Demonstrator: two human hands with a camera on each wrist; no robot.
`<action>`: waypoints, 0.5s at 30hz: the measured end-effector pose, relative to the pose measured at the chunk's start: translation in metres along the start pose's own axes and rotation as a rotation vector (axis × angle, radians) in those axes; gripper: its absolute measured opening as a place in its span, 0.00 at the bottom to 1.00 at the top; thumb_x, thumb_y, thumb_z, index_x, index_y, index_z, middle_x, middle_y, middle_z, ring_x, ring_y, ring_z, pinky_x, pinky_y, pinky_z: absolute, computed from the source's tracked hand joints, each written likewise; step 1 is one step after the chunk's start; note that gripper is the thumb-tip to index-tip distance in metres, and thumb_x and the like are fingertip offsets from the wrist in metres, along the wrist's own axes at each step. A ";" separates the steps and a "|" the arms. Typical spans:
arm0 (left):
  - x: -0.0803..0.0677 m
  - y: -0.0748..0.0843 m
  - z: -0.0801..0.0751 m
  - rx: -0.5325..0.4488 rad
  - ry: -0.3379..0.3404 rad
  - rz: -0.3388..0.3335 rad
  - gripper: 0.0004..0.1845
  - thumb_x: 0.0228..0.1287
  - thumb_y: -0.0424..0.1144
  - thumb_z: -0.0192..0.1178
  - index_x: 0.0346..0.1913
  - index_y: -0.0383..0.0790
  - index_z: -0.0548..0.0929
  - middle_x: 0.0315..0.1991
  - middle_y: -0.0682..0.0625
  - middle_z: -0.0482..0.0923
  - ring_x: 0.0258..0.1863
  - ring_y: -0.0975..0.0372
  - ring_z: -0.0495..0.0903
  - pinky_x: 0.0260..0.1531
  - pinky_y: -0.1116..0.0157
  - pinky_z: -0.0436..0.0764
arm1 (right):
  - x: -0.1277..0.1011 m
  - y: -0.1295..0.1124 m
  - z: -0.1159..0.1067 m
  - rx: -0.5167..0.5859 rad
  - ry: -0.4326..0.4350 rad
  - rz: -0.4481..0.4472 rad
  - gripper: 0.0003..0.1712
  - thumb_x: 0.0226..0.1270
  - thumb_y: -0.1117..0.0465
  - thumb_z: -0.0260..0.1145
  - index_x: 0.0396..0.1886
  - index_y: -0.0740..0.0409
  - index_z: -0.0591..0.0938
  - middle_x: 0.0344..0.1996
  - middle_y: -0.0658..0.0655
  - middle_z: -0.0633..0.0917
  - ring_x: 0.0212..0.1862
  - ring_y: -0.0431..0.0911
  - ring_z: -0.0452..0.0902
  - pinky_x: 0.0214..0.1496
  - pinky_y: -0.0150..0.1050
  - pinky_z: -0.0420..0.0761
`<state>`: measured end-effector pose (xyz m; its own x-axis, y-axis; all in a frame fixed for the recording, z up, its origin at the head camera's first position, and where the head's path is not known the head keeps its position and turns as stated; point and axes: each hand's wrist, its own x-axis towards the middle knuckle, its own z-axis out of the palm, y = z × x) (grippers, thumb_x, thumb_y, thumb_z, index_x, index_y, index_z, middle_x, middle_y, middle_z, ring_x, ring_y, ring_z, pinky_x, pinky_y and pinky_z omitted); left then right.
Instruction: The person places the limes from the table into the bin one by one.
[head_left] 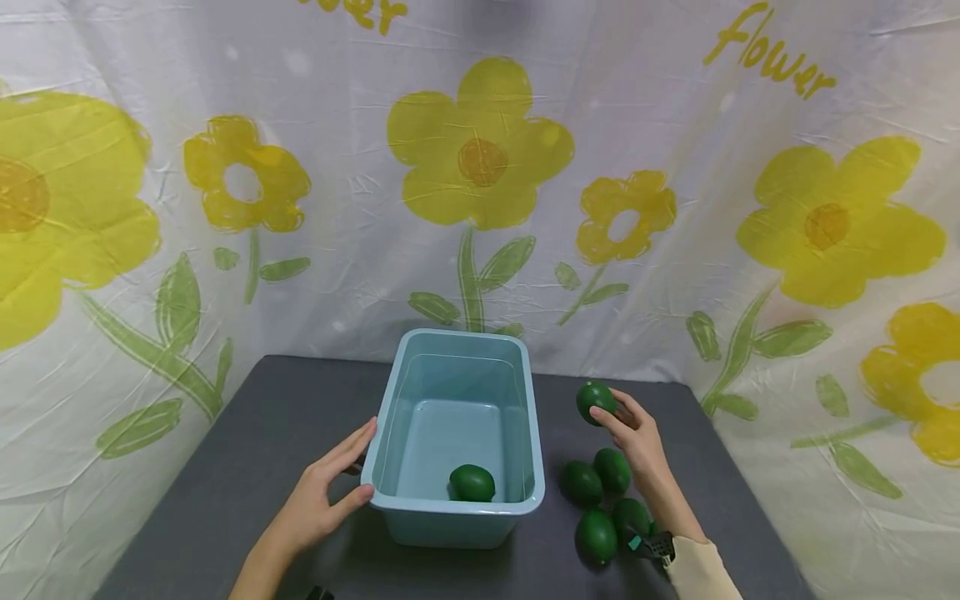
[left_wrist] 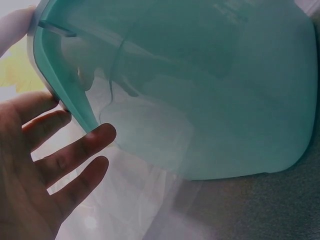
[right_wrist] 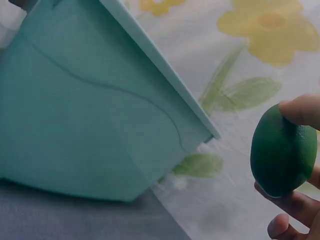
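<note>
A light-blue plastic bin (head_left: 453,523) stands on the dark table with one dark green lime (head_left: 472,482) lying inside near its front wall. My left hand (head_left: 324,493) touches the bin's left rim, and the left wrist view shows its fingers (left_wrist: 75,152) fairly straight along the outside. Right of the bin, my right hand (head_left: 636,433) pinches another lime (head_left: 594,402) between thumb and fingers, above the table. That lime (right_wrist: 282,152) appears apart from the bin wall (right_wrist: 85,115) in the right wrist view. Below this hand lies a group of several limes (head_left: 597,536), partly covered by the wrist.
The dark grey tabletop (head_left: 292,408) extends on both sides of the bin. A white cloth (head_left: 330,275) with yellow flowers hangs behind and beside the table. A dark wrist device (head_left: 654,546) sits at my right cuff.
</note>
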<state>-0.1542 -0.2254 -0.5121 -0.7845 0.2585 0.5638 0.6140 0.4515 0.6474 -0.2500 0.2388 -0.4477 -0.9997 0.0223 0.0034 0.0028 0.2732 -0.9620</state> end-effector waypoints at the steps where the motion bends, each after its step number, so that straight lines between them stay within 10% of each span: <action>1: 0.000 0.000 0.000 0.001 0.001 0.001 0.39 0.68 0.32 0.67 0.81 0.36 0.67 0.80 0.41 0.66 0.64 0.73 0.76 0.48 0.65 0.84 | 0.001 -0.001 0.003 0.010 -0.004 -0.005 0.34 0.78 0.50 0.68 0.79 0.47 0.72 0.64 0.49 0.84 0.57 0.36 0.76 0.62 0.45 0.76; 7: 0.002 0.002 0.000 -0.009 0.010 0.024 0.39 0.68 0.33 0.67 0.81 0.37 0.67 0.81 0.45 0.66 0.61 0.70 0.79 0.48 0.66 0.84 | 0.005 -0.009 0.019 0.055 -0.008 -0.033 0.31 0.76 0.52 0.71 0.75 0.47 0.76 0.54 0.44 0.87 0.44 0.39 0.76 0.41 0.34 0.73; 15: 0.001 0.000 -0.001 -0.011 0.004 0.027 0.39 0.68 0.33 0.67 0.81 0.36 0.67 0.81 0.44 0.66 0.60 0.69 0.79 0.48 0.65 0.84 | 0.008 -0.019 0.037 0.035 -0.007 -0.026 0.34 0.73 0.49 0.74 0.76 0.45 0.76 0.67 0.59 0.83 0.56 0.41 0.79 0.54 0.42 0.75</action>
<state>-0.1549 -0.2257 -0.5106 -0.7669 0.2669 0.5836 0.6363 0.4345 0.6375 -0.2594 0.1981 -0.4395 -0.9996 0.0090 0.0270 -0.0241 0.2397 -0.9706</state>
